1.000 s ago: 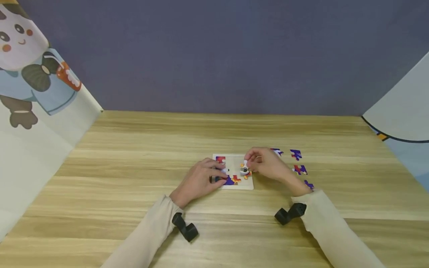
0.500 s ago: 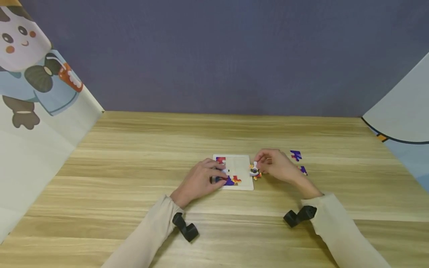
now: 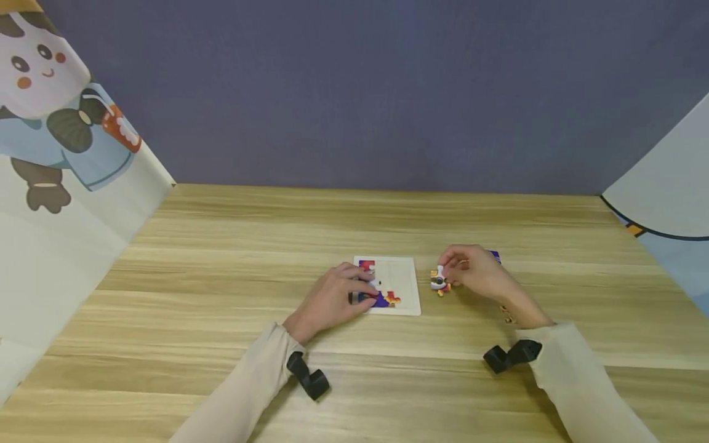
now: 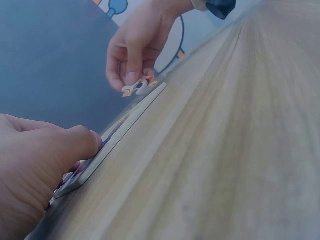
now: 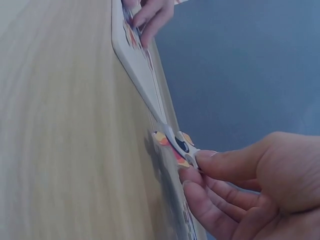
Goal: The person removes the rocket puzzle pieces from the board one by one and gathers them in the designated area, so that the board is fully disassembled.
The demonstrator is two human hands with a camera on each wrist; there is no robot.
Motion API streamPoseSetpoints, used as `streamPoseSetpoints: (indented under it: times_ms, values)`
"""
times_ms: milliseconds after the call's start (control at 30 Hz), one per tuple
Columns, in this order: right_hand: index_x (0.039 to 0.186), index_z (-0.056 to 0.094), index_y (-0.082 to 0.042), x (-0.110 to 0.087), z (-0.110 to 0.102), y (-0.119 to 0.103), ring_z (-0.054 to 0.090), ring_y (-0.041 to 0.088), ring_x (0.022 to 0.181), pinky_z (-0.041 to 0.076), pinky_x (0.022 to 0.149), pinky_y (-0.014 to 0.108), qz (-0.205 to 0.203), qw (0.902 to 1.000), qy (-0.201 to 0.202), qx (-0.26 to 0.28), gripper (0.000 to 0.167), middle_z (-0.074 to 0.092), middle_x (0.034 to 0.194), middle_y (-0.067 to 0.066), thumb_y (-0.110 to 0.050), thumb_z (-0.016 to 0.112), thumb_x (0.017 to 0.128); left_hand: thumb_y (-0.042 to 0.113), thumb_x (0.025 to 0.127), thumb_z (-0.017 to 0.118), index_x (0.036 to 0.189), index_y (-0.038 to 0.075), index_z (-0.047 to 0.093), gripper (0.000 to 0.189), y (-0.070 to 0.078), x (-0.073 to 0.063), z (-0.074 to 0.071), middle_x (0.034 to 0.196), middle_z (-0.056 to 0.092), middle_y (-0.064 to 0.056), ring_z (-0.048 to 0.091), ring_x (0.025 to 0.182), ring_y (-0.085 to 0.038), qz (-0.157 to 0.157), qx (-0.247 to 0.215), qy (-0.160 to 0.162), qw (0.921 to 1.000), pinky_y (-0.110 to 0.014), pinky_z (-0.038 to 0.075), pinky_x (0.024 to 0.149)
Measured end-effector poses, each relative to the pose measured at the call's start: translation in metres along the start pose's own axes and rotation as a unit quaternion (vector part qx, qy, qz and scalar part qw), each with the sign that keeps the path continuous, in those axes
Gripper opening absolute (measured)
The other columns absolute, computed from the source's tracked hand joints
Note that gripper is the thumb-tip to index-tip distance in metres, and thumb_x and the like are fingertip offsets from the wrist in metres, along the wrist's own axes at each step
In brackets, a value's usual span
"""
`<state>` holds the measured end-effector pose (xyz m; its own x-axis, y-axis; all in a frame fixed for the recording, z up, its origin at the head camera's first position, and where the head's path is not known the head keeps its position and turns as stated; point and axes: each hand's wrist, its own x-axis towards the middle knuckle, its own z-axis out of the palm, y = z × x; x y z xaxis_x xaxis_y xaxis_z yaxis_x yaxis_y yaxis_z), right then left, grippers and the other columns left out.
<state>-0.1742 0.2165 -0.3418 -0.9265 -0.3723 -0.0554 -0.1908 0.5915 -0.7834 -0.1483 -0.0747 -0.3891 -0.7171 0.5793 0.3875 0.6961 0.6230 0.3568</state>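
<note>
My right hand (image 3: 482, 274) pinches a jigsaw piece (image 3: 439, 281), white and orange with a dark eye, between thumb and fingers. In the right wrist view that piece (image 5: 177, 147) is tilted above the table, its shadow beside it. To its left lies a pale puzzle board (image 3: 408, 306) with several red, white and purple-orange pieces (image 3: 383, 299) set in its left and lower part. The fingers of my left hand (image 3: 332, 299) rest on the board's left side, covering some of those pieces. The thumb of my left hand (image 4: 55, 150) lies at the board's edge in the left wrist view.
A purple piece (image 3: 496, 256) shows partly behind my right hand, and another small piece (image 3: 506, 314) by the right forearm. The wooden table (image 3: 249, 234) runs back to a dark blue wall (image 3: 376, 98). Both wrists carry black cameras (image 3: 308, 376).
My right hand has drawn the jigsaw piece off the board and moved right with it, covering more of the loose pieces there. The left hand has stayed on the board.
</note>
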Motion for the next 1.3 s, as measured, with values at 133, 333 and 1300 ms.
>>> streamPoseSetpoints:
  times_ms: [133, 333, 1300]
  values:
    - [0.099, 0.06, 0.006, -0.003, -0.005, 0.003, 0.06, 0.016, 0.076, 0.053, 0.06, 0.025, 0.006, 0.9999, 0.0, -0.012, 0.014, 0.061, 0.09, 0.016, 0.008, 0.057, 0.085, 0.029, 0.082, 0.073, 0.094, 0.02, 0.076, 0.015, 0.0, 0.0, 0.0, 0.114, 0.069, 0.0, 0.059, 0.108, -0.017, -0.001, 0.002, -0.004, 1.0, -0.035, 0.049, 0.096]
    - [0.1, 0.061, 0.004, -0.007, -0.013, 0.007, 0.06, 0.017, 0.077, 0.054, 0.062, 0.026, 0.021, 0.9993, 0.002, -0.031, 0.017, 0.061, 0.09, 0.015, 0.008, 0.056, 0.085, 0.028, 0.082, 0.073, 0.094, 0.019, 0.076, 0.015, 0.001, 0.001, -0.001, 0.114, 0.069, 0.0, 0.059, 0.108, -0.017, 0.005, 0.002, 0.0, 1.0, -0.035, 0.049, 0.095]
    - [0.103, 0.062, 0.005, -0.011, -0.023, 0.02, 0.056, 0.013, 0.07, 0.047, 0.054, 0.024, 0.032, 0.9966, 0.009, -0.076, 0.015, 0.064, 0.088, 0.014, 0.001, 0.056, 0.089, 0.027, 0.082, 0.074, 0.094, 0.018, 0.076, 0.015, 0.002, 0.0, -0.002, 0.114, 0.069, -0.001, 0.059, 0.107, -0.017, 0.005, -0.006, -0.001, 1.0, -0.035, 0.049, 0.095]
